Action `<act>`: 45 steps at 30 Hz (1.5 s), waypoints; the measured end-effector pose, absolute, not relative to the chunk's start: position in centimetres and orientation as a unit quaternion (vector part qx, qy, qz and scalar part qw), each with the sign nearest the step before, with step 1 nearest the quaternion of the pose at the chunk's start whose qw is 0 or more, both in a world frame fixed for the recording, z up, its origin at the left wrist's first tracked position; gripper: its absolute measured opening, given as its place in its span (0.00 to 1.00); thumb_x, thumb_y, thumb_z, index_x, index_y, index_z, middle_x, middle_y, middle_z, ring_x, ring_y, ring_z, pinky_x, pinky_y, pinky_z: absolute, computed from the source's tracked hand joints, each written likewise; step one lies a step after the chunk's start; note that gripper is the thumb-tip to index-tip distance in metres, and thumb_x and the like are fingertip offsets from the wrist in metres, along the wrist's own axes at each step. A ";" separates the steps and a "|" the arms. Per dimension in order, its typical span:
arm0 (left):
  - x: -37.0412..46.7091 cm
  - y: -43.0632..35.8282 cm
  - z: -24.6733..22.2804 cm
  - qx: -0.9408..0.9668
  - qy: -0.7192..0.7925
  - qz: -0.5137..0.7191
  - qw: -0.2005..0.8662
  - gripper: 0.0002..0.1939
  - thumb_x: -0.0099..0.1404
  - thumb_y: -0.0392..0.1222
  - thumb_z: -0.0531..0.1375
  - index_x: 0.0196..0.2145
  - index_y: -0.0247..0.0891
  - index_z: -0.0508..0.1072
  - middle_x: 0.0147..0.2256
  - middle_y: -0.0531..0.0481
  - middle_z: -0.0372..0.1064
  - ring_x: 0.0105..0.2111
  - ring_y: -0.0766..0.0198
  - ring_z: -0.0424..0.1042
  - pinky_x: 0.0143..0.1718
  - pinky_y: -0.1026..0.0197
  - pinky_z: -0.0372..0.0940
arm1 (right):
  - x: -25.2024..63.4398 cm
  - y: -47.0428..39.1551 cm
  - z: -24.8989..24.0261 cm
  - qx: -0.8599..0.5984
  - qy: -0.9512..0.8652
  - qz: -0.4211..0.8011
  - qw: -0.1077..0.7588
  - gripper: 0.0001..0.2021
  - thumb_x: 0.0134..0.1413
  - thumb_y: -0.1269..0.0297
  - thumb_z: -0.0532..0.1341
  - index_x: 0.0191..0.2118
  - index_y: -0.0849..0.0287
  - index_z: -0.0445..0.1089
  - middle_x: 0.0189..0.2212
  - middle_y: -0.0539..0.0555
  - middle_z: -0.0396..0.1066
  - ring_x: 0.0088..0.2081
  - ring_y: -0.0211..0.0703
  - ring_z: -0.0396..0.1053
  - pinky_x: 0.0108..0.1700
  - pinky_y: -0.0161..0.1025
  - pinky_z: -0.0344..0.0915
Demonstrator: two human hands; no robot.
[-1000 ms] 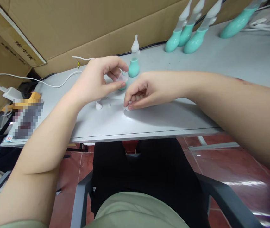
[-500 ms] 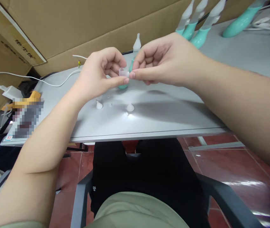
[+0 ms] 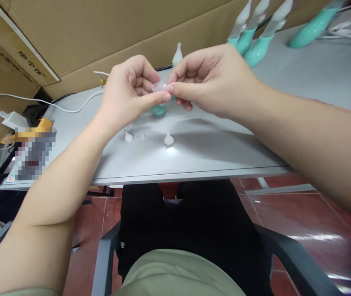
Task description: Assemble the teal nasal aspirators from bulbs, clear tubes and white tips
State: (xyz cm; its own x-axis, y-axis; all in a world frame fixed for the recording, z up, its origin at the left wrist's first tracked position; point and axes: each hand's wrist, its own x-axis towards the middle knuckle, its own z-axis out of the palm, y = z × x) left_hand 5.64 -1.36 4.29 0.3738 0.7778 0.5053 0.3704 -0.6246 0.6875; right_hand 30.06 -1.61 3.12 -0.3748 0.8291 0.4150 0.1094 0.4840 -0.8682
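Between my hands is a small clear plastic cup [image 3: 158, 86], tilted. My left hand [image 3: 135, 84] pinches it with thumb and forefinger from the left. My right hand [image 3: 208, 76] has its thumb and forefinger pressed together at the cup's right side; a small pale part there is mostly hidden. Just below the cup stands a teal bulb [image 3: 159, 109], and behind my right hand rises a white-tipped teal bulb [image 3: 177, 55]. On the table lie a white cone-shaped tip [image 3: 168, 139], another white tip [image 3: 128, 136] and a tiny clear piece [image 3: 142, 136].
Several assembled teal bulbs [image 3: 259, 49] stand at the back right of the grey table [image 3: 224, 160], with one more [image 3: 315, 28] lying beside cables. A cardboard wall [image 3: 116, 33] borders the back. Left are a white charger [image 3: 15, 120] with its cable and a yellow object [image 3: 41, 128].
The clear cup has tilted and moved slightly left and up between my fingers. My right fingers have shifted a little left, and my left thumb reaches further right.
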 end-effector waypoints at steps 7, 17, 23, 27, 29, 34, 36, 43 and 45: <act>5.1 -0.5 3.9 0.820 0.368 0.380 0.217 0.37 0.66 0.79 0.85 0.42 0.48 0.75 0.34 0.53 0.86 0.45 0.53 0.90 0.43 0.44 0.82 | 30.1 -1.9 3.2 -0.332 -0.737 0.420 0.412 0.19 0.77 0.58 0.86 0.39 0.53 0.78 0.30 0.50 0.71 0.29 0.40 0.60 0.32 0.47 0.58; 6.3 -3.2 5.3 0.778 0.334 0.446 0.292 0.31 0.60 0.66 0.92 0.28 0.50 0.78 0.34 0.48 0.91 0.35 0.47 0.93 0.37 0.42 0.87 | 29.3 -1.4 1.8 -0.285 -0.778 0.437 0.350 0.17 0.86 0.62 0.76 0.40 0.53 0.74 0.30 0.46 0.65 0.34 0.40 0.61 0.39 0.40 0.63; 6.2 -1.9 4.1 0.814 0.358 0.388 0.242 0.22 0.75 0.62 0.81 0.37 0.44 0.82 0.36 0.45 0.89 0.37 0.52 0.91 0.39 0.51 0.83 | 29.2 -1.0 0.8 -0.319 -0.759 0.447 0.349 0.19 0.78 0.61 0.80 0.38 0.53 0.72 0.26 0.46 0.66 0.26 0.39 0.58 0.27 0.40 0.54; 5.9 -1.6 3.8 0.812 0.370 0.374 0.251 0.14 0.76 0.54 0.79 0.49 0.42 0.87 0.34 0.49 0.87 0.33 0.55 0.88 0.36 0.54 0.81 | 28.7 -1.5 1.5 -0.372 -0.752 0.416 0.352 0.16 0.74 0.76 0.76 0.35 0.55 0.74 0.26 0.46 0.64 0.28 0.39 0.55 0.29 0.43 0.50; 5.9 -1.9 4.1 0.813 0.385 0.363 0.244 0.14 0.78 0.54 0.77 0.51 0.42 0.88 0.34 0.50 0.86 0.33 0.55 0.88 0.37 0.55 0.80 | 28.3 -1.8 2.0 -0.405 -0.747 0.391 0.354 0.19 0.71 0.85 0.72 0.32 0.56 0.73 0.26 0.47 0.64 0.29 0.38 0.54 0.31 0.44 0.49; 6.0 -2.7 4.7 0.817 0.406 0.342 0.224 0.13 0.74 0.50 0.80 0.50 0.42 0.89 0.36 0.48 0.87 0.35 0.56 0.86 0.36 0.55 0.76 | 27.8 -2.2 2.4 -0.410 -0.747 0.363 0.378 0.24 0.67 0.93 0.69 0.28 0.56 0.68 0.24 0.45 0.62 0.28 0.34 0.55 0.30 0.41 0.49; 5.9 -2.6 4.7 0.812 0.411 0.349 0.223 0.13 0.73 0.49 0.79 0.50 0.43 0.88 0.34 0.49 0.86 0.35 0.55 0.85 0.36 0.54 0.76 | 27.9 -2.2 2.4 -0.387 -0.736 0.385 0.399 0.24 0.65 0.93 0.71 0.31 0.55 0.70 0.23 0.43 0.65 0.26 0.33 0.59 0.28 0.39 0.53; 5.9 -2.3 4.6 0.783 0.391 0.400 0.274 0.17 0.67 0.47 0.75 0.52 0.50 0.80 0.34 0.55 0.87 0.40 0.54 0.88 0.49 0.46 0.86 | 27.3 -2.5 2.8 -0.338 -0.635 0.475 0.507 0.22 0.64 0.95 0.71 0.38 0.55 0.82 0.27 0.45 0.81 0.30 0.41 0.83 0.25 0.36 0.74; 5.8 -2.4 4.8 0.789 0.394 0.396 0.257 0.18 0.72 0.51 0.74 0.56 0.50 0.80 0.35 0.54 0.86 0.43 0.52 0.91 0.50 0.44 0.86 | 27.1 -2.5 2.8 -0.332 -0.607 0.490 0.530 0.21 0.69 0.95 0.70 0.37 0.58 0.84 0.26 0.46 0.82 0.30 0.40 0.83 0.26 0.34 0.76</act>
